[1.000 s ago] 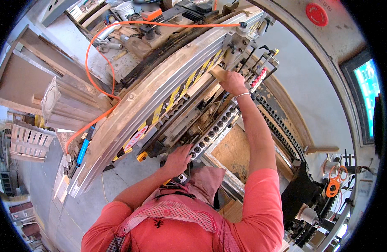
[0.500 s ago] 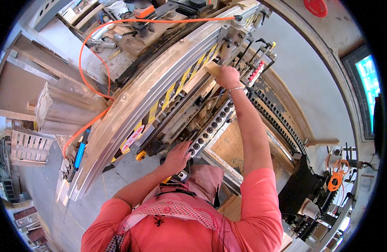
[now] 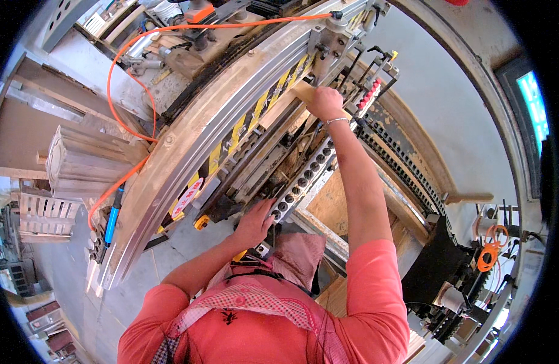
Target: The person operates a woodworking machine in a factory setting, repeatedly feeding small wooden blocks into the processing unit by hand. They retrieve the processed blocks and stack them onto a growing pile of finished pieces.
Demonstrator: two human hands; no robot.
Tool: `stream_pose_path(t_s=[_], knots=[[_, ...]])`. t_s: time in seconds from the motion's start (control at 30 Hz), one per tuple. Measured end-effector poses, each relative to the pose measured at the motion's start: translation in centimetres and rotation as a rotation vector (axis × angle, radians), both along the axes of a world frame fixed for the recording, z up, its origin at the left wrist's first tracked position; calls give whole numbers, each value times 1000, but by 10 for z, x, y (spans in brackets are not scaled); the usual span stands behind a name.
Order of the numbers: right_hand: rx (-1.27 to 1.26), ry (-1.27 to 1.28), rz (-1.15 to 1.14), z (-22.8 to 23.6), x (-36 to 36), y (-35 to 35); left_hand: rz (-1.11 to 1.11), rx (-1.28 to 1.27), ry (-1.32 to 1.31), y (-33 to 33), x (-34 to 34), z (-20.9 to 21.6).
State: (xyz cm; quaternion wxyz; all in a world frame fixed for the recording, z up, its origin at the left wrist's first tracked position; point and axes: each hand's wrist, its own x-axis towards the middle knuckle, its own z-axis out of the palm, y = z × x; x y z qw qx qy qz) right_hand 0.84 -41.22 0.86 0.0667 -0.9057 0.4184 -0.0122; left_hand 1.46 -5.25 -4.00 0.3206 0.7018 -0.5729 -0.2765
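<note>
The right hand pinches, and partly hides, a pale, flat wood piece near the far end of the striped beam; the left hand lies at the rail's near end, the rail being dark-holed, grip impossible to tell. The bucket's contents, in the bucket, look blurred

open room above brown panel, black-disc rail and metal beam to its left, right forearm barring its right

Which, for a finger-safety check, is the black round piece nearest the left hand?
The lowest black round piece in the row, at the pale rail's near end beside the left hand; the others run up and rightward.
</note>
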Motion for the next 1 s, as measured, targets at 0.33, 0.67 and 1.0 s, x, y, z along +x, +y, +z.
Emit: stream_pose_path(t_s=[0.33, 0.67, 1.0], knots=[[-6, -37, 11, 2, 0, 3, 5, 64, 0, -3, 0, 3], [-49, -101, 36, -2, -3, 4, 14, 113, -49, -2, -3, 1], [-42, -45, 24, -2, -1, 7, 1, 25, -23, 1, 0, 5]])
